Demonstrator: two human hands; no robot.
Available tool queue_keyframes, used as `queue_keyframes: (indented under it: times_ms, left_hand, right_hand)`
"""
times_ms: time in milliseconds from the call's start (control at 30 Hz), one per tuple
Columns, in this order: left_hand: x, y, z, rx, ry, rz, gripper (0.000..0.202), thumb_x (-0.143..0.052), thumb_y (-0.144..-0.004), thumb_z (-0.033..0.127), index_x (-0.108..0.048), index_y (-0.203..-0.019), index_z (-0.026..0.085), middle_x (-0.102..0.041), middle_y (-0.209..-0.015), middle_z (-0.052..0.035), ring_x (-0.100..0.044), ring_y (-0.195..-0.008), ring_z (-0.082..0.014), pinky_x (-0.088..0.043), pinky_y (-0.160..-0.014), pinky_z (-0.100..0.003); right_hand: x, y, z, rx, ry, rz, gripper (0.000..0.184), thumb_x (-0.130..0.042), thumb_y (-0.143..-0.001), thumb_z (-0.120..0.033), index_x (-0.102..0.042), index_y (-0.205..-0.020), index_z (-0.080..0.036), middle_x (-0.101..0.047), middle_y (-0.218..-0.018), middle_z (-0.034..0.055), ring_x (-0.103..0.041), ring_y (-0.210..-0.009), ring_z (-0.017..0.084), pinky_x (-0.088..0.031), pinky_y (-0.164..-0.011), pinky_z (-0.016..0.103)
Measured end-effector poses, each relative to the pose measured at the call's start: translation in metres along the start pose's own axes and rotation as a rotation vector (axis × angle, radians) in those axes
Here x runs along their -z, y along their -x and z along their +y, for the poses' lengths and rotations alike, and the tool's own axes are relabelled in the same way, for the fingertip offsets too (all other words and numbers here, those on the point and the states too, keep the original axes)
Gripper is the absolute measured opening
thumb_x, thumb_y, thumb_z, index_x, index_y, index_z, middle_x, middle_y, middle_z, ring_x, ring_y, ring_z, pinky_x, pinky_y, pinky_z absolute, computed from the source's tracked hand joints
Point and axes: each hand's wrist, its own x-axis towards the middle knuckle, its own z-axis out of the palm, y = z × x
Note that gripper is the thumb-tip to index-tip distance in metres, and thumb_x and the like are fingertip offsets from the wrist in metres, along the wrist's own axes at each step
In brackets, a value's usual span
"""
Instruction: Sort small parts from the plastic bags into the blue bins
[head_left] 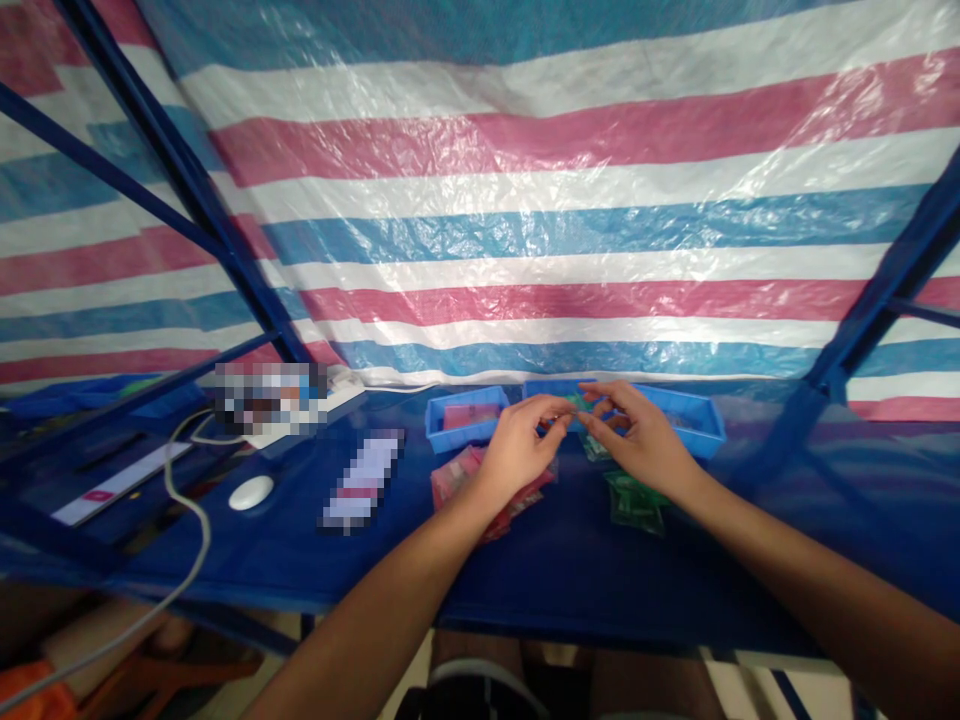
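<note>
Striped tarp (525,215) behind, blue surface (555,575) in front, white mouse (251,492) and cable (199,555) off on the left side. Work area is the stretch by the three blue bins.

Status, my read: mid-job. Small packets are out in two loose heaps by colour, red packets (454,482) and green packets (636,510). Left bin (450,440) has pink stuff in it, right bin (709,447) has contents I can't make out, middle bin (551,387) is mostly blocked by the hands. Can't say which heap is finished and which is waiting, so no count of what's left.

Hands: left hand (525,440) and right hand (637,430) meet over the gap between the heaps, fingertips nearly touching. Looks like a fine pinch on something tiny, but too small to confirm; can't tell whether either set of fingers really has hold of anything.

Packets: flat, thin, shiny, see-through-looking film. Reds overlap untidily under the left hand, just this side of the left bin; greens sit bunched below the right hand.
</note>
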Motion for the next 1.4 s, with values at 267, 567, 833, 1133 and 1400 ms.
queue_keyframes:
  times_ms: [267, 567, 833, 1133, 1400]
  left_hand:
    - [-0.0074, 0.0026, -0.008, 0.07, 0.094, 0.01, 0.034, -0.07, -0.098, 0.023, -0.062, -0.131, 0.02, -0.079, -0.104, -0.0053, -0.075, -0.091, -0.0185, -0.06, -0.088, -0.032]
    - [-0.0025, 0.0027, -0.0008, -0.287, -0.118, 0.003, 0.038, -0.083, -0.091, 0.034, -0.073, -0.127, 0.024, -0.066, -0.141, -0.0123, -0.06, -0.137, -0.031, -0.047, -0.121, -0.052]
    - [-0.003, 0.003, -0.0072, -0.23, -0.104, -0.01, 0.022, -0.064, -0.104, 0.026, -0.073, -0.123, 0.02, -0.075, -0.121, -0.0106, -0.07, -0.117, -0.0249, -0.056, -0.108, -0.042]
    - [-0.0025, 0.002, -0.0051, -0.133, -0.014, 0.064, 0.022, -0.062, -0.105, 0.023, -0.074, -0.123, 0.019, -0.079, -0.114, -0.009, -0.075, -0.106, -0.0218, -0.06, -0.1, -0.037]
    - [-0.0071, 0.001, -0.0069, -0.017, 0.16, 0.059, 0.04, -0.07, -0.102, 0.028, -0.061, -0.14, 0.02, -0.08, -0.106, -0.0068, -0.077, -0.09, -0.0172, -0.063, -0.083, -0.03]
  right_hand:
    - [0.0029, -0.0059, 0.0064, -0.156, -0.184, -0.154, 0.038, -0.076, -0.093, -0.058, -0.078, -0.109, -0.024, -0.079, -0.097, 0.0065, -0.07, -0.072, 0.021, -0.059, -0.068, 0.037]
    - [0.0011, -0.0089, 0.0063, -0.365, -0.622, -0.035, 0.049, -0.094, -0.076, -0.053, -0.072, -0.109, -0.024, -0.073, -0.081, -0.0001, -0.066, -0.068, 0.017, -0.053, -0.061, 0.029]
    - [0.0016, -0.0077, 0.0051, -0.462, -0.692, -0.067, 0.043, -0.095, -0.076, -0.046, -0.079, -0.106, -0.02, -0.075, -0.078, 0.0017, -0.064, -0.063, 0.014, -0.051, -0.059, 0.027]
    - [0.0035, -0.0066, 0.0, -0.534, -0.806, -0.157, 0.044, -0.085, -0.087, -0.057, -0.079, -0.101, -0.016, -0.073, -0.079, 0.0039, -0.059, -0.059, 0.011, -0.045, -0.051, 0.024]
    - [0.0019, -0.0058, -0.0017, -0.454, -0.609, -0.137, 0.041, -0.091, -0.081, -0.054, -0.074, -0.087, -0.018, -0.046, -0.057, -0.0076, -0.033, -0.047, 0.005, -0.02, -0.044, 0.021]
